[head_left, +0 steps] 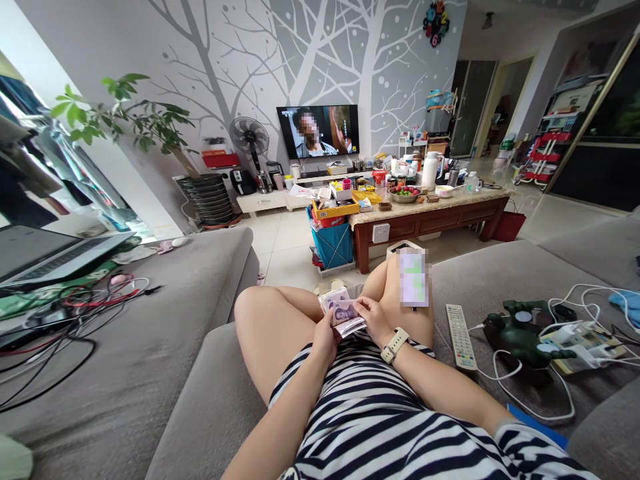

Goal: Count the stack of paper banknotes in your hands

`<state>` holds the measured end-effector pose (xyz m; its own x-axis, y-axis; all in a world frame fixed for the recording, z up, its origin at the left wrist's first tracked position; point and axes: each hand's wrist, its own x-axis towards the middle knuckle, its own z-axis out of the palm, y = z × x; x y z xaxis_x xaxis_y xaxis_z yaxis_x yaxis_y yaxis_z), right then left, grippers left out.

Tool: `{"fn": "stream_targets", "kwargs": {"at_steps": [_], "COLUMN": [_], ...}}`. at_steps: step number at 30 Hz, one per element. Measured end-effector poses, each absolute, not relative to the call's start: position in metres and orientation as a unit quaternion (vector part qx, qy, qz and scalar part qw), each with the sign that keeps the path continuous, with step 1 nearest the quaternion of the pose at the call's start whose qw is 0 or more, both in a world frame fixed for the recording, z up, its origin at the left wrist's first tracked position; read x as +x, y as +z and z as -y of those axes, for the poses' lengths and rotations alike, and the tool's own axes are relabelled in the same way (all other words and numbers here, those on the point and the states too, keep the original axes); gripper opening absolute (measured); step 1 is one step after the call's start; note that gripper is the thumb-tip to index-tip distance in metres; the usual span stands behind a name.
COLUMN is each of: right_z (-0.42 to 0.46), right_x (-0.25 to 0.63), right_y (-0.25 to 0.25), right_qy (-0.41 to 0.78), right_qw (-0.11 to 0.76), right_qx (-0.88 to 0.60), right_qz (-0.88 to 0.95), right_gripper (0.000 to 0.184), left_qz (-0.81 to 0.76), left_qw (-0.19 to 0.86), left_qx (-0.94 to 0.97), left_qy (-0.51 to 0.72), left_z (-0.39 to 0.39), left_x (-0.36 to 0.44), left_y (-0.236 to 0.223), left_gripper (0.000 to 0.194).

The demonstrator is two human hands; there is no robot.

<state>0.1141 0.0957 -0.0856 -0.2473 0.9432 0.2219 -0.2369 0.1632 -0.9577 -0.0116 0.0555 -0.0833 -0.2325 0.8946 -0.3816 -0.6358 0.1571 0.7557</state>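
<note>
Striped clothing (pixel 360 427) lies nearest; just beyond it, the left hand (pixel 326 338) and right hand (pixel 374 321) hold banknotes (pixel 344 313) between the bent legs (pixel 270 320), each grip pinched narrow on the notes.

From my view, white tree murals spread across a grey wall (pixel 250 60) above pale floor tiles (pixel 280 233). Daylight enters at left, beside the grey sofa (pixel 200 280).

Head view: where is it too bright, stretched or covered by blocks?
Head view: daylight glares behind the hanging clothes; the laptop looks stretched at the left edge; pixel blocks cover the phone screen and part of the television; the banknotes look fairly sharp.
</note>
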Motion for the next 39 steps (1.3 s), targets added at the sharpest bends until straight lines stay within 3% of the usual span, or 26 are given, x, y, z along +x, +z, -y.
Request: {"fn": "stream_targets", "kwargs": {"at_steps": [19,39], "right_z": [-0.099,-0.106], "right_x": [0.111,0.109], "right_y": [-0.086,-0.097], "right_qy": [0.573,0.542], "right_qw": [0.529,0.538], "right_qx": [-0.332,-0.351], "right_qz": [0.530,0.542], "right_gripper": [0.035,0.033], "left_qz": [-0.487,-0.465], "left_qw": [0.590,0.603], "left_qx": [0.150,0.161], "left_qy": [0.626,0.628], "left_z": [-0.050,-0.055], "left_x": [-0.013,-0.014], "left_y": [-0.078,-0.089], "left_gripper": [0.029,0.033]}}
